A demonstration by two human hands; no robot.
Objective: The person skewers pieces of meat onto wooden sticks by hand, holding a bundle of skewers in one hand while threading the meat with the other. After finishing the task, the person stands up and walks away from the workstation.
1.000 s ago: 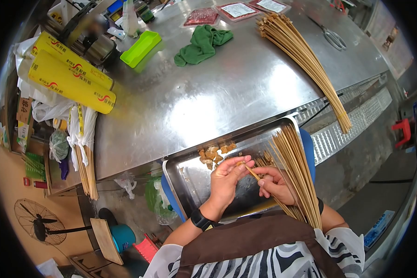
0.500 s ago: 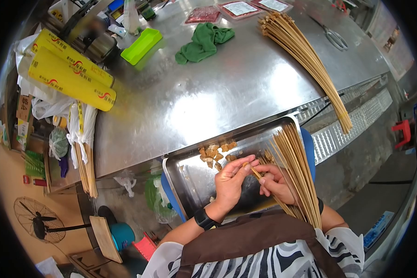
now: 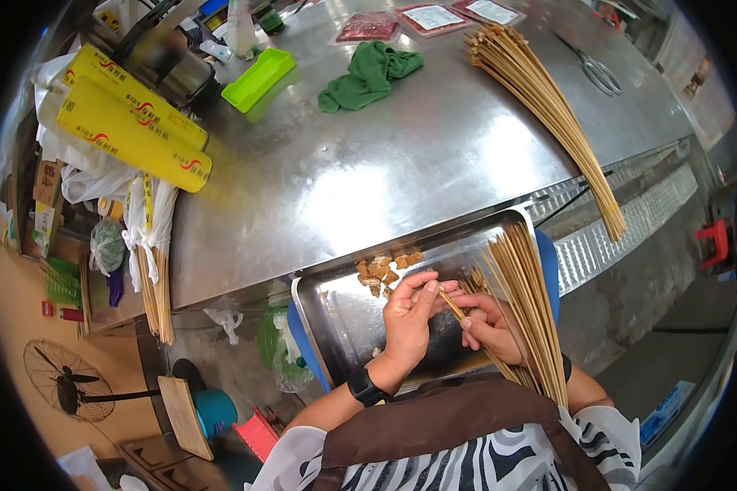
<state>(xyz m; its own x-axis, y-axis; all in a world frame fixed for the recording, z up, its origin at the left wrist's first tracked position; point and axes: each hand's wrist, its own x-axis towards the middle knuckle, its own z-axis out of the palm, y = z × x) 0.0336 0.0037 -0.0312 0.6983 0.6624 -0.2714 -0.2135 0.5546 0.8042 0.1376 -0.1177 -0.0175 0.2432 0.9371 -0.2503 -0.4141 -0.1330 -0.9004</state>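
Observation:
My right hand is closed on a thin bamboo skewer, whose tip slants up to the left. My left hand has thumb and fingers pinched at that tip; whatever sits between them is hidden. Both hands are over a metal tray. Brown food chunks lie at the tray's far side, beyond my left fingers. A bundle of bamboo skewers leans across the tray's right side, partly in front of my right hand. More skewer ends show behind the right fingers.
The steel table holds a green cloth, a lime-green tray, film rolls, meat packs, a long skewer bundle overhanging the edge, and scissors. A fan stands lower left; a red stool is right.
The left fingers have shifted slightly at the skewer's tip. My right hand keeps its grip. The whole view has moved a little, and the food chunks look about the same.

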